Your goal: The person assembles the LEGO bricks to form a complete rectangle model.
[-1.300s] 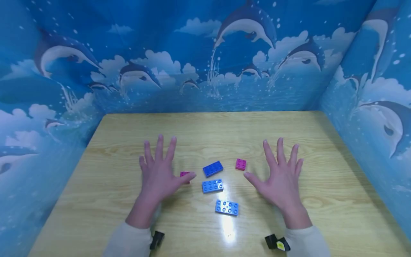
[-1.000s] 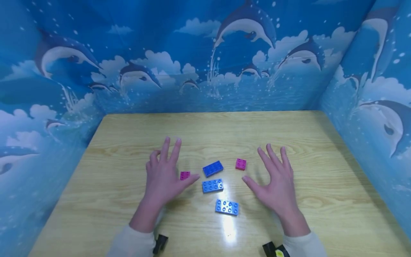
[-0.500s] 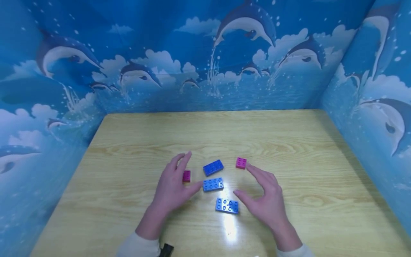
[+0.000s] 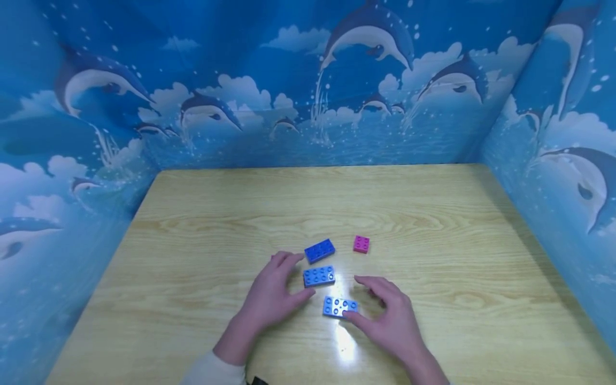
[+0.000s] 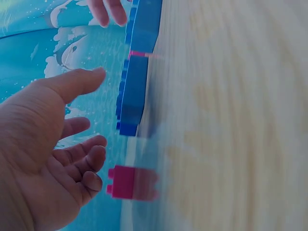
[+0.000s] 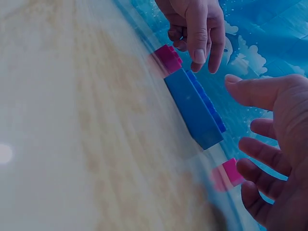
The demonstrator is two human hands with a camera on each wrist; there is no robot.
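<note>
My left hand (image 4: pixel 274 291) hovers at the left of the middle light-blue building brick (image 4: pixel 319 276), thumb and fingers spread apart around its left end. Nothing is held in it. A dark-blue brick (image 4: pixel 320 251) lies just beyond its fingertips. Below its curled fingers in the left wrist view stands a small pink brick (image 5: pixel 123 183), which the hand covers in the head view. My right hand (image 4: pixel 390 321) reaches over the right end of the nearest light-blue brick (image 4: pixel 334 306), its thumb overlapping the corner. In the right wrist view that hand (image 6: pixel 284 144) shows a gap from the bricks.
A second small pink brick (image 4: pixel 361 244) lies at the back right of the group. The bricks rest on a wooden table (image 4: pixel 192 214). A dolphin-print cloth (image 4: pixel 269 69) stands along its back and sides.
Both hands have come down and inward from wide apart, with fingers less spread. The left now covers the left pink brick; the right has moved nearer the closest light-blue brick. The bricks stay put.
</note>
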